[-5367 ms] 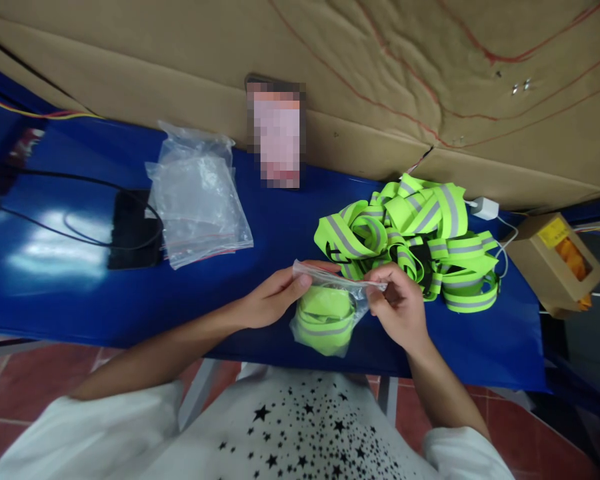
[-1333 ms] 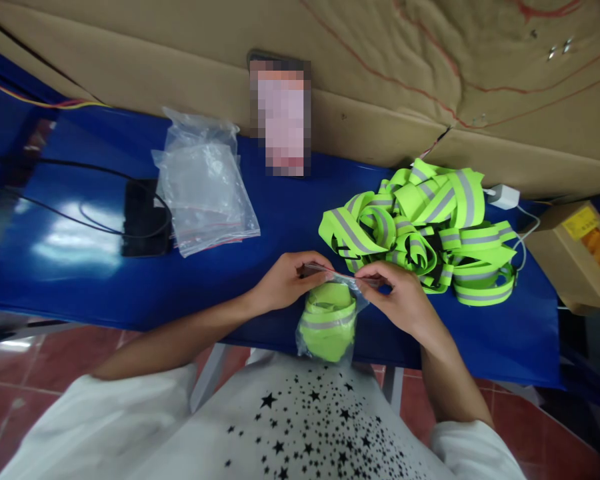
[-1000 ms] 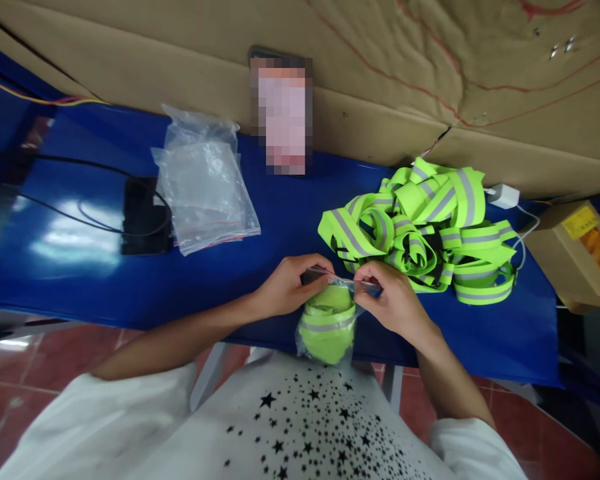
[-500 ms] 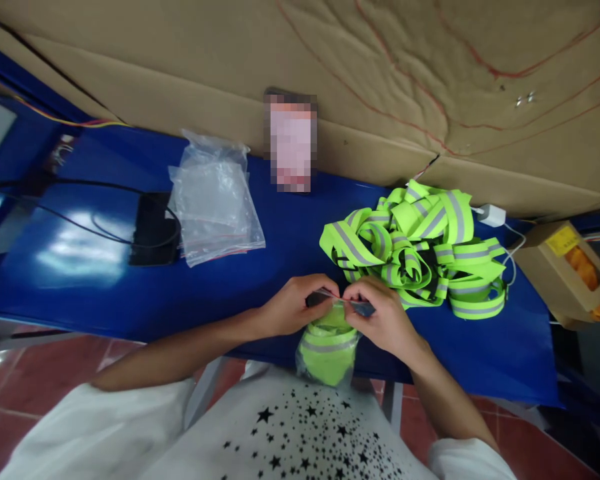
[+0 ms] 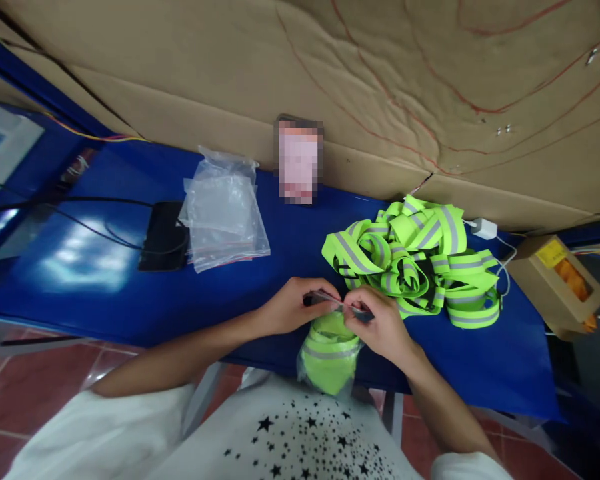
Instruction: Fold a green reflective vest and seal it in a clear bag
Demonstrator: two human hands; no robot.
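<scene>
Your left hand (image 5: 297, 307) and right hand (image 5: 379, 323) both pinch the mouth of a clear plastic zip bag (image 5: 305, 377), coiled neon-yellow grey-striped strap (image 5: 330, 360) inside, at the middle of the blue worktop's (image 5: 490, 370) near edge. Tangled neon-yellow straps (image 5: 420, 253) lie toward its far right corner; yellow label (image 5: 551, 253) on brown cardboard box (image 5: 539, 283), right edge, text too small to read.

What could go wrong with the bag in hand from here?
1. Snagged strap: the coiled neon strap sits close below the top strip of the clear bag, pinched by the left hand and right hand, so an edge might catch in the opening.
2. A drop: in this view the bag overlaps the front edge of the blue table, so a slipped grip could perhaps let it fall.
</scene>
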